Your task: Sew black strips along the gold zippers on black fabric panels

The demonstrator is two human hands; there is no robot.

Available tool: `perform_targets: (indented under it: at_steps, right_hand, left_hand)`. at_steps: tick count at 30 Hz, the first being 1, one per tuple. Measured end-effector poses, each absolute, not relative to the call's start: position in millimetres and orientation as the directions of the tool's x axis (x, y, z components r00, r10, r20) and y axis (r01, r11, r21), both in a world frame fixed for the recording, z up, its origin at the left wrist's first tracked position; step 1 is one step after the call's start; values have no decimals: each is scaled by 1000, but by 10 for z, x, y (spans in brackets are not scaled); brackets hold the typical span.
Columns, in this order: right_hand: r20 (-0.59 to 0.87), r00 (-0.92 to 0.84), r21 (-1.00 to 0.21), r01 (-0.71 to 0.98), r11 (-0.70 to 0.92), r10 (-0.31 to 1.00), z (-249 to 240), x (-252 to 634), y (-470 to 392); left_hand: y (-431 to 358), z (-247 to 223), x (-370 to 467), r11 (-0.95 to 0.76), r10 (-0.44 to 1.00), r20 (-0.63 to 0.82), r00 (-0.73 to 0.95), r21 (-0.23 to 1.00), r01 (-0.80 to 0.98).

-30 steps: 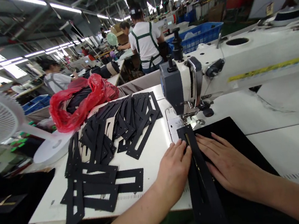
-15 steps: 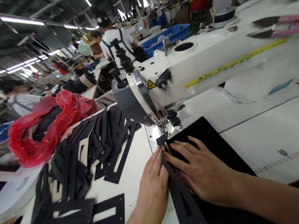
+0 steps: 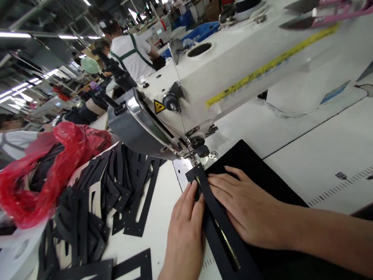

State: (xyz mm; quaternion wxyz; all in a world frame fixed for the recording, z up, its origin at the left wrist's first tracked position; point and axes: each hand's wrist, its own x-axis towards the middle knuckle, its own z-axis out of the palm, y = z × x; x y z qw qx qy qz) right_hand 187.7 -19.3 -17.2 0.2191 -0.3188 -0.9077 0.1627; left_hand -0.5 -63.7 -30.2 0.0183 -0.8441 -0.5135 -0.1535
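Note:
A black slotted strip frame [image 3: 213, 201] lies lengthwise under my hands, its far end at the presser foot [image 3: 194, 160] of the sewing machine [image 3: 182, 112]. Gold zipper teeth [image 3: 227, 244] show through its slot. Beneath it, black fabric [image 3: 251, 165] spreads out to the right. My left hand [image 3: 183, 227] rests flat along the frame's left edge, fingertips close to the zipper. On the other side, my right hand [image 3: 253, 212] lies with fingers stretched over the fabric and against the frame's right edge. The undersides of both hands are hidden.
Many black slotted frames [image 3: 79, 221] are heaped on the left of the white table. Behind them sits a red plastic bag [image 3: 82, 144]. Pink thread snips [image 3: 348, 5] lie on the machine arm. A person in a white shirt [image 3: 130, 55] works beyond.
The frame's strip, bowed up before, now lies flatter, and more zipper shows in the slot. Both hands stay beside it. The whole view has shifted, moving the machine leftward in the picture.

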Motion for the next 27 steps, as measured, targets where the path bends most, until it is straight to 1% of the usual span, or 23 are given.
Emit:
perform_targets:
  at_steps: [2, 4, 8, 13, 17, 20, 24, 27]
  right_hand:
    - [303, -675, -470, 508, 722, 673, -160, 1883, -184]
    - [301, -670, -480, 508, 715, 679, -150, 1878, -177]
    - [258, -678, -438, 553, 709, 689, -136, 1829, -174]
    - [269, -671, -377, 587, 717, 691, -138, 1769, -178]
    - [269, -674, -370, 587, 720, 688, -151, 1758, -185]
    - [281, -670, -376, 581, 722, 687, -152, 1758, -192]
    - [303, -664, -388, 570, 725, 684, -163, 1796, -198]
    - [312, -698, -363, 539, 760, 644, -192, 1867, -213]
  left_hand:
    - [-633, -314, -12, -470, 859, 295, 419, 127, 873]
    - [-627, -327, -22, -477, 847, 327, 420, 117, 871]
    - [-616, -350, -47, -519, 809, 374, 454, 89, 850]
    - [-613, -368, -58, -515, 816, 371, 443, 118, 849]
    - [-616, -366, -58, -505, 827, 355, 435, 129, 854]
    - [-615, -356, -63, -520, 818, 351, 456, 110, 847]
    - [-603, -336, -62, -540, 796, 357, 488, 55, 840]
    - [-603, -324, -41, -524, 808, 341, 480, 45, 850]
